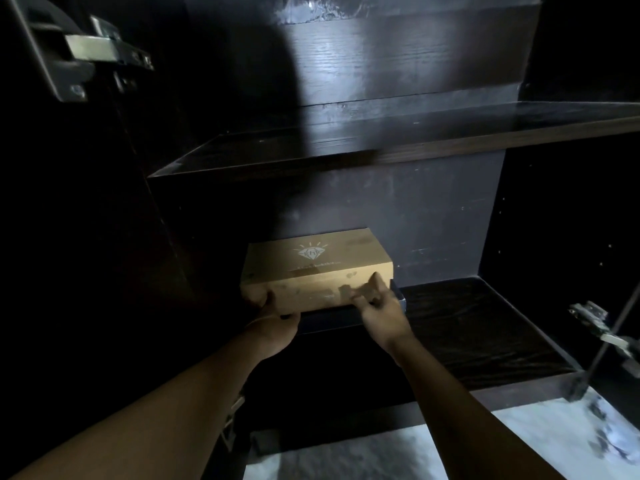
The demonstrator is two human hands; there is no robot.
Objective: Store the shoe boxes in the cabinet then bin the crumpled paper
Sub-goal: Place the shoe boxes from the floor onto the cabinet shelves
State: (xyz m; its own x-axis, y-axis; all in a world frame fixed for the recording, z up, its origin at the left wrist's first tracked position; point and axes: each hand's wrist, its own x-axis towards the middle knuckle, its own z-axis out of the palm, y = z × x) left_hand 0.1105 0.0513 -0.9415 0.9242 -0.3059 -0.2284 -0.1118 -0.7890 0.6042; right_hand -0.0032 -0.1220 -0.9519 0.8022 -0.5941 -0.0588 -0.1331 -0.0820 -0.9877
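**A:** How far along is it?

**B:** Partway through the first half, I'd say. A tan shoe box sits in the middle of the frame, inside the cabinet, on top of what looks like a dark box on the lower shelf. So one box seems stored and this one is being seated on it.

**A:** And the hands?

**B:** The left hand grips the tan box's lower left corner, fingers curled round it. The right hand is at the front face near the right corner, fingers bent against the card. It is blurred, so I cannot tell whether they grip or merely push.

**A:** What's left?

**B:** Letting go, any further boxes, then the paper. The upper shelf holds nothing I can see.

**A:** Is the paper in view?

**B:** Unsure. A pale lump lies on the floor at the lower right of the frame, too smeared to name. No bin shows. The left side of the cabinet below the hinge is black, and the dark box's outline is mostly lost in shadow.
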